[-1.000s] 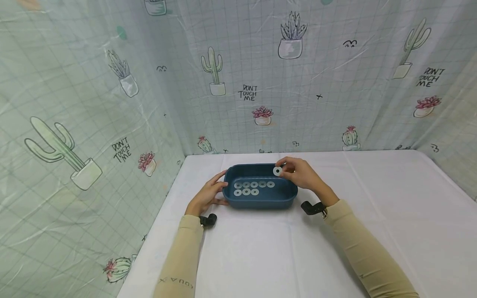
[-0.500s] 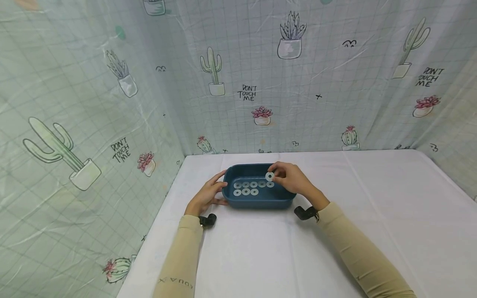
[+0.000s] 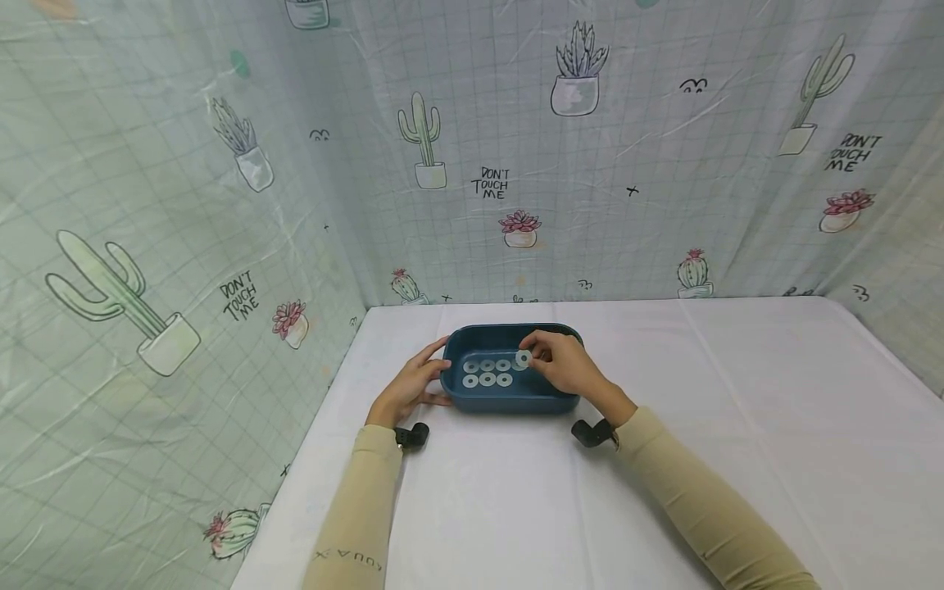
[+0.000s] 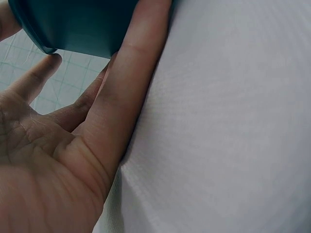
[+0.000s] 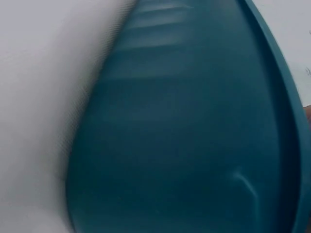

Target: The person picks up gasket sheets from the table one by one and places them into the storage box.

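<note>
In the head view a dark blue oblong dish sits on the white cloth. Flat pale ring-shaped washers lie inside it in two rows. My right hand reaches over the dish and pinches one washer between thumb and fingers. That washer overlaps another on the dish floor, and the hand covers the dish's right part. My left hand holds the dish's left end, one fingertip over the rim. The left wrist view shows its fingers against the dish wall. A blurred dish wall fills most of the right wrist view.
White cloth covers the table around the dish. Cactus-print curtains hang behind and at the left. A black wrist camera sits on the right wrist, close to the dish's front right corner; another is on the left wrist.
My right hand has moved left and lower over the dish with the pinched washer, now covering washers at the right of the back row. The left hand and the dish stay put.
</note>
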{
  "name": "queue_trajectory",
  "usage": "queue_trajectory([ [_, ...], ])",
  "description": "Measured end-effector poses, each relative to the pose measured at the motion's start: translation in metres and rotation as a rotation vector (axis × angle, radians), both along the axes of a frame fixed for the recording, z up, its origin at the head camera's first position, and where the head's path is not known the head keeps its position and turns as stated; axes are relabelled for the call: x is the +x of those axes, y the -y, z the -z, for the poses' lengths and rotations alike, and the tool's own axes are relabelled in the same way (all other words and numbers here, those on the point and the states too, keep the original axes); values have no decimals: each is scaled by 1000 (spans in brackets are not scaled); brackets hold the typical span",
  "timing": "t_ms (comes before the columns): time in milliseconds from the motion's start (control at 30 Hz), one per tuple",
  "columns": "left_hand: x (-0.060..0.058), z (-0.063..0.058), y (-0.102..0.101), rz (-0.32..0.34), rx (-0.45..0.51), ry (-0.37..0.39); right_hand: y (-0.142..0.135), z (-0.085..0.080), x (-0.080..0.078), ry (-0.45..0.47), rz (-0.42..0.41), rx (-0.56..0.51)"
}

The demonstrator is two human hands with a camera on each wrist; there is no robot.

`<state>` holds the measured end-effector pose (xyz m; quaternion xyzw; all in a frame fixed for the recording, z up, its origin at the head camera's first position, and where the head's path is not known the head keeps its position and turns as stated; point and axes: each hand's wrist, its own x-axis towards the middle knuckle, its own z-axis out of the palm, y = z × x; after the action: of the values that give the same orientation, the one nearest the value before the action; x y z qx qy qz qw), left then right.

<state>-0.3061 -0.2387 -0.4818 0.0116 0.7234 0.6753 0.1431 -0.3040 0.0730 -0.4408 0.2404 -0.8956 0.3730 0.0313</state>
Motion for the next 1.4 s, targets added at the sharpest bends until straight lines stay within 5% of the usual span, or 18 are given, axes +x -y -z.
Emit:
queue_trajectory([
  [300, 0, -2, -1, 1, -9, -2, 5, 4, 0, -17, 2, 21],
  [1400, 2, -2, -1, 5, -4, 2, 11, 8, -16, 260, -13, 174],
])
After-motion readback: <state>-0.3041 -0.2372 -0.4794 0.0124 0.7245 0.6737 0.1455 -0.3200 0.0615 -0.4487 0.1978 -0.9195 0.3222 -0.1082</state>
